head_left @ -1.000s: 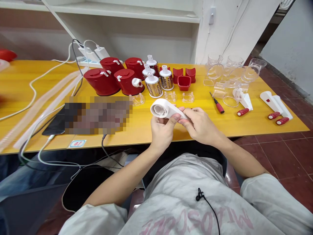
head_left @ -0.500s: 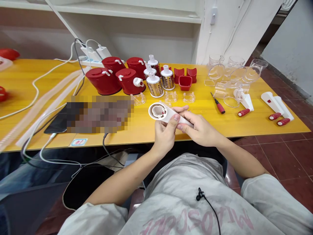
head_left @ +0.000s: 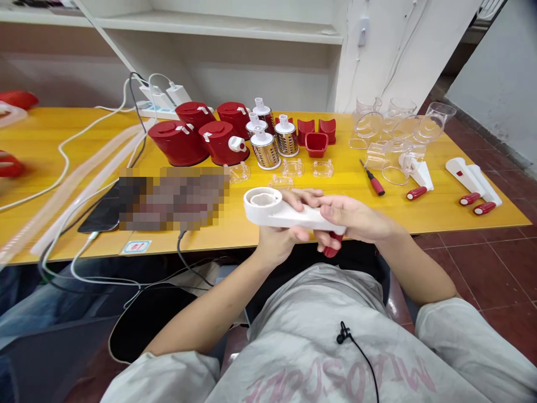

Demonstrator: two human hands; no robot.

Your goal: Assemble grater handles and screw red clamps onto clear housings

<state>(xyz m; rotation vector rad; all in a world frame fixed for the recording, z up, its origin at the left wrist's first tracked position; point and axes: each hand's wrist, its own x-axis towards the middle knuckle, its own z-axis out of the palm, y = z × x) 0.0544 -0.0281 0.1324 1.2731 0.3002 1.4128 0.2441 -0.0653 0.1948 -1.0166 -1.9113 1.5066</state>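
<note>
Both hands are on a white crank handle (head_left: 293,217), held level above the table's front edge with its ring-shaped end to the left. My left hand (head_left: 277,242) grips it from below near the ring, thumb in front and fingers behind. My right hand (head_left: 356,217) grips the other end, its fingers partly around the red knob (head_left: 333,245), which hangs below. Beyond my hands lie several clear plastic frames (head_left: 323,168). Metal grater drums (head_left: 265,152) with white tops stand behind these.
Red grater bases (head_left: 178,141) stand at the back left; red cups (head_left: 316,144) sit by the drums. To the right are clear plastic housings (head_left: 396,154), a screwdriver (head_left: 373,179) and more crank handles (head_left: 464,176). Cables (head_left: 62,151) and a phone (head_left: 100,210) occupy the left.
The crank handle has been turned over in my hands and lies more level. Its red knob now shows below, and my left fingers have shifted along it.
</note>
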